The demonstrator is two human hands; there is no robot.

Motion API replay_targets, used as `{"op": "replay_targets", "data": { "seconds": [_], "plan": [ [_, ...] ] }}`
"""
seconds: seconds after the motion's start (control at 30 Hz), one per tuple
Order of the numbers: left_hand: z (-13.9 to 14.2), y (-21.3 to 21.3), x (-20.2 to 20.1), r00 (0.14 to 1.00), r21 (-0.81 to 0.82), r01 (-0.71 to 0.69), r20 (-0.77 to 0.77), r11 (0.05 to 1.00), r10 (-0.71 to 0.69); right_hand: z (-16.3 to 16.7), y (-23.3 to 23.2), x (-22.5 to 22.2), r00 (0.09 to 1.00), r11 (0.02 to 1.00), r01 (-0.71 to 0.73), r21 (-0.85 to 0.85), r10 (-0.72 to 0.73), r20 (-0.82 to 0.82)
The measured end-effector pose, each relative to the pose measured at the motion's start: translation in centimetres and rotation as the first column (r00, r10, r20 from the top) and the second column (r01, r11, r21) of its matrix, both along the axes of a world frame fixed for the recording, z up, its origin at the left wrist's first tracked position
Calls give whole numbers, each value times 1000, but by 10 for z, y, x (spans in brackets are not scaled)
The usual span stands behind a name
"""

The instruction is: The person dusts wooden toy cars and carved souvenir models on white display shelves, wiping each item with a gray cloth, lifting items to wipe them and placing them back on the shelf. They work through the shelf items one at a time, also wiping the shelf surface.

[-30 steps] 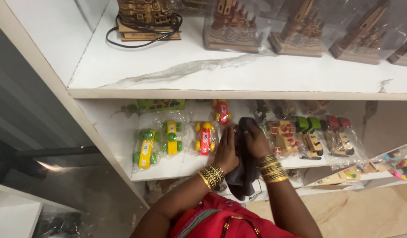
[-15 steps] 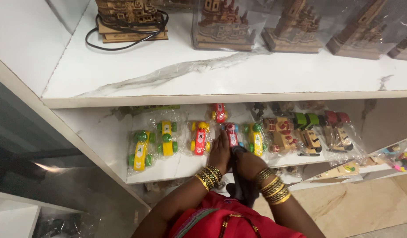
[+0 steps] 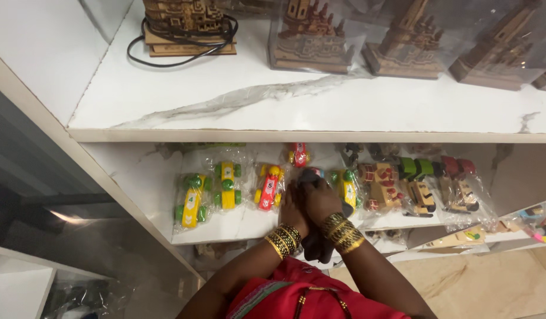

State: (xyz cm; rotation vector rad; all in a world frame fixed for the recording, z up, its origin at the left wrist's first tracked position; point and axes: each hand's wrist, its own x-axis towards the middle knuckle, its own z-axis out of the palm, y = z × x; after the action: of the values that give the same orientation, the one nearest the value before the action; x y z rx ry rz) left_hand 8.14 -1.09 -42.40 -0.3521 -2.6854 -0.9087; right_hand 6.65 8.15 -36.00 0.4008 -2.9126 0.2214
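Both my hands reach onto the lower white shelf, side by side, each wrist ringed with gold bangles. My left hand rests with its fingers closed around a small wrapped toy car that pokes out past the fingertips. My right hand lies right beside it and grips a dark cloth, which hangs down between my wrists. A red toy car in a clear bag sits just left of my left hand. A yellow and green one sits just right of my right hand.
More bagged toy cars line the shelf: yellow ones at left, brown and green ones at right. The marble shelf above carries wooden building models and a black cable. A glass panel stands at left.
My hands have dropped lower on the shelf and drawn together. The small wrapped car that showed between them half a second ago now sits mostly under my fingertips.
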Motion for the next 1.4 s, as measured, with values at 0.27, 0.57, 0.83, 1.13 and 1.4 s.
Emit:
{"op": "replay_targets", "data": {
  "seconds": [0.27,0.57,0.83,1.13,1.4],
  "plan": [
    [-13,7,-9,996,-28,-89,-10,996,89,2,51,31,941,946,-109,-306,197,274],
    [-1,9,-2,994,-66,-110,-27,992,109,31,43,-36,997,984,47,-170,-37,63],
    [-4,11,-6,987,-62,-142,-84,988,137,7,41,-12,977,981,75,-181,-35,212],
    [-12,12,-8,966,-43,-57,251,997,66,-39,72,50,932,977,126,-174,-57,357],
    [15,41,6,948,104,242,-235,965,-212,6,168,40,976,797,211,-565,-137,172]
  ]
}}
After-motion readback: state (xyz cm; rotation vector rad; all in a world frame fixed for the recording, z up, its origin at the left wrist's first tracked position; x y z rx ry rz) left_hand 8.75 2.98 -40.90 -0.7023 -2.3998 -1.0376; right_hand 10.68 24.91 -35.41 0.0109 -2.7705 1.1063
